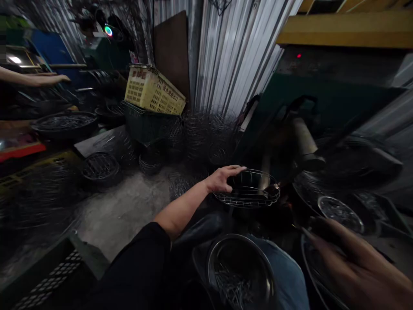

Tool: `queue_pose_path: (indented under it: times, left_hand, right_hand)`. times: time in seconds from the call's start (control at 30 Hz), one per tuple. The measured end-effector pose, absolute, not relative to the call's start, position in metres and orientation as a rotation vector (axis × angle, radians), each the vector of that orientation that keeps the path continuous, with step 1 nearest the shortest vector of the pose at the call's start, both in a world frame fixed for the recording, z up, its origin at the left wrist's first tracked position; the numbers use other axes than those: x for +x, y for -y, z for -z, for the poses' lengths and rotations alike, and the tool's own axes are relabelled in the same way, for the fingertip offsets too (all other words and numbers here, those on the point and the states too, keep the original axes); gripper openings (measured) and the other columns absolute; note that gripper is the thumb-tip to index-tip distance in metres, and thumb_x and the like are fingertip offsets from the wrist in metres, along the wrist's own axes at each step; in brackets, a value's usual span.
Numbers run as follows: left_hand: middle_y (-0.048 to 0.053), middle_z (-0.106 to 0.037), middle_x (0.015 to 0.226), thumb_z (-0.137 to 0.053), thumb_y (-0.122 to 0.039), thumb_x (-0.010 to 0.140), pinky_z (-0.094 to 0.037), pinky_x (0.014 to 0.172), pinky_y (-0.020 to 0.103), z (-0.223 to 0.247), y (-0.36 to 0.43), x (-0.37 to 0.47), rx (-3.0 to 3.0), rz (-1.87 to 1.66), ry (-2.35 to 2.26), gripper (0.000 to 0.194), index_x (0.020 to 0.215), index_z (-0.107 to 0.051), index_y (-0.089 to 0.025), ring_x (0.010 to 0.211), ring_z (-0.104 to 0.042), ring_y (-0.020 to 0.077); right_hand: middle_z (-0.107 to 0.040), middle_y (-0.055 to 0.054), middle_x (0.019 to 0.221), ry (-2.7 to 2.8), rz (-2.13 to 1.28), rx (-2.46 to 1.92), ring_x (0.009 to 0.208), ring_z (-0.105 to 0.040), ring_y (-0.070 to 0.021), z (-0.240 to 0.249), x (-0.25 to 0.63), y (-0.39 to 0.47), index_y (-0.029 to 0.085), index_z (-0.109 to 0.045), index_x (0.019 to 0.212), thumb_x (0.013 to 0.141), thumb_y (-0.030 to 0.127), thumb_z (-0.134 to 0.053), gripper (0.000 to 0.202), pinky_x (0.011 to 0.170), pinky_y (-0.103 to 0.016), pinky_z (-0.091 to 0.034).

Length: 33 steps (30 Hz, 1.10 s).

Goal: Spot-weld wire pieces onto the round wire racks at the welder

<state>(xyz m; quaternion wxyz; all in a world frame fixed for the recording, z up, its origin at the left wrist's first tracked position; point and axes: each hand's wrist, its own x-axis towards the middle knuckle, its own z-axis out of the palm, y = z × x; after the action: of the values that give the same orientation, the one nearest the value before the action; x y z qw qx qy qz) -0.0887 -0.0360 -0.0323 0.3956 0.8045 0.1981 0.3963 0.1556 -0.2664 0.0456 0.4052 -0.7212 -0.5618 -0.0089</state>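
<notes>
A round wire basket [247, 202] with thin metal rods hangs in front of the machine. My left hand [222, 179] grips its left rim, fingers stretched over the top and thumb below. The basket's right side touches a metal electrode tip [272, 189] of the machine. My right hand [351, 262] is at the lower right, smeared by motion. A thin pale sliver shows at its fingertips, too blurred to name. Between the hands, at my lap, stands a metal bowl [253, 254] holding many short wire pieces [234, 286].
The dark green machine [322, 99] fills the right. A yellow crate [155, 92] rests on a dark crate [145, 125]. Stacked wire baskets [196, 133] line the wall. A green crate [48, 271] stands at lower left. Another person's hand [53, 80] shows at far left.
</notes>
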Motion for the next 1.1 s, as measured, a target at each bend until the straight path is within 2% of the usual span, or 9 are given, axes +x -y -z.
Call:
queue_pose_path:
  times: [0.2, 0.3, 0.37, 0.53, 0.6, 0.7, 0.8, 0.93, 1.1]
  left_hand:
    - [0.014, -0.058, 0.142, -0.089, -0.018, 0.046, -0.03, 0.119, 0.049, 0.05, 0.005, -0.091, 1.896, -0.855, -0.489, 0.103, 0.144, -0.056, -0.017, 0.136, -0.05, 0.0367]
    - [0.011, -0.062, 0.134, -0.088, -0.012, 0.04, -0.035, 0.116, 0.05, 0.065, -0.004, -0.081, 1.875, -0.766, -0.604, 0.116, 0.149, -0.05, -0.016, 0.13, -0.054, 0.0368]
    - [0.009, -0.062, 0.131, -0.084, -0.007, 0.04, -0.038, 0.114, 0.049, 0.068, -0.001, -0.071, 1.896, -0.763, -0.616, 0.11, 0.145, -0.054, -0.017, 0.127, -0.055, 0.0354]
    - [0.013, -0.061, 0.134, -0.074, -0.011, 0.059, -0.044, 0.109, 0.041, 0.044, 0.042, -0.057, 2.186, -0.669, -0.26, 0.085, 0.142, -0.059, -0.018, 0.124, -0.058, 0.0317]
    - [0.014, -0.058, 0.141, -0.07, -0.015, 0.069, -0.039, 0.113, 0.042, 0.03, 0.063, -0.058, 2.379, -0.661, -0.225, 0.078, 0.145, -0.057, -0.022, 0.129, -0.055, 0.0311]
    - [0.012, -0.053, 0.148, -0.056, -0.007, 0.079, -0.032, 0.118, 0.046, 0.011, 0.085, -0.065, 2.574, -0.7, -0.278, 0.073, 0.148, -0.052, -0.029, 0.137, -0.049, 0.0298]
    - [0.01, -0.053, 0.149, -0.049, -0.005, 0.086, -0.032, 0.119, 0.046, -0.003, 0.096, -0.075, 2.642, -0.76, -0.301, 0.07, 0.149, -0.05, -0.035, 0.138, -0.049, 0.0274]
    - [0.006, -0.047, 0.156, -0.047, -0.007, 0.09, -0.029, 0.121, 0.045, -0.015, 0.104, -0.087, 2.711, -0.716, -0.281, 0.063, 0.144, -0.055, -0.037, 0.143, -0.044, 0.0253]
    - [-0.003, -0.043, 0.159, -0.047, -0.003, 0.088, -0.028, 0.121, 0.044, -0.025, 0.113, -0.095, 2.671, -0.726, -0.162, 0.062, 0.134, -0.064, -0.041, 0.143, -0.045, 0.0249]
  right_hand:
    - [-0.077, -0.007, 0.106, 1.442, -0.129, -1.645, 0.102, -0.072, -0.034, -0.056, 0.133, 0.235, 0.026, -0.078, 0.1, 0.073, 0.054, -0.066, 0.041, 0.097, -0.049, -0.056]
    - [-0.078, -0.007, 0.105, 1.402, -0.119, -1.679, 0.1, -0.073, -0.034, -0.044, 0.143, 0.24, 0.026, -0.078, 0.098, 0.073, 0.054, -0.066, 0.04, 0.094, -0.048, -0.058]
    - [-0.078, -0.009, 0.103, 1.348, -0.145, -1.741, 0.098, -0.074, -0.035, -0.036, 0.152, 0.247, 0.024, -0.079, 0.095, 0.07, 0.055, -0.067, 0.041, 0.094, -0.05, -0.058]
    - [-0.079, -0.009, 0.098, 1.193, -0.28, -1.895, 0.097, -0.073, -0.0368, -0.025, 0.167, 0.258, 0.025, -0.081, 0.089, 0.06, 0.058, -0.069, 0.046, 0.094, -0.052, -0.057]
    - [-0.079, -0.008, 0.097, 1.162, -0.281, -1.908, 0.096, -0.073, -0.036, -0.025, 0.168, 0.255, 0.026, -0.081, 0.089, 0.059, 0.057, -0.069, 0.044, 0.093, -0.05, -0.057]
    - [-0.078, -0.005, 0.103, 1.24, -0.267, -1.844, 0.1, -0.073, -0.0331, -0.03, 0.162, 0.237, 0.028, -0.08, 0.095, 0.065, 0.054, -0.068, 0.041, 0.096, -0.046, -0.055]
    - [-0.077, -0.004, 0.111, 1.407, -0.322, -1.723, 0.11, -0.069, -0.0318, -0.041, 0.151, 0.205, 0.027, -0.079, 0.104, 0.071, 0.049, -0.067, 0.041, 0.102, -0.045, -0.05]
    - [-0.078, -0.005, 0.107, 1.626, -0.776, -1.603, 0.109, -0.069, -0.033, -0.059, 0.131, 0.168, 0.023, -0.081, 0.097, 0.064, 0.041, -0.072, 0.039, 0.101, -0.042, -0.05]
    - [-0.078, -0.006, 0.082, 1.557, -1.316, -1.5, 0.079, -0.072, -0.0264, -0.071, 0.109, 0.156, 0.016, -0.081, 0.081, 0.056, 0.04, -0.079, 0.034, 0.07, -0.032, -0.058]
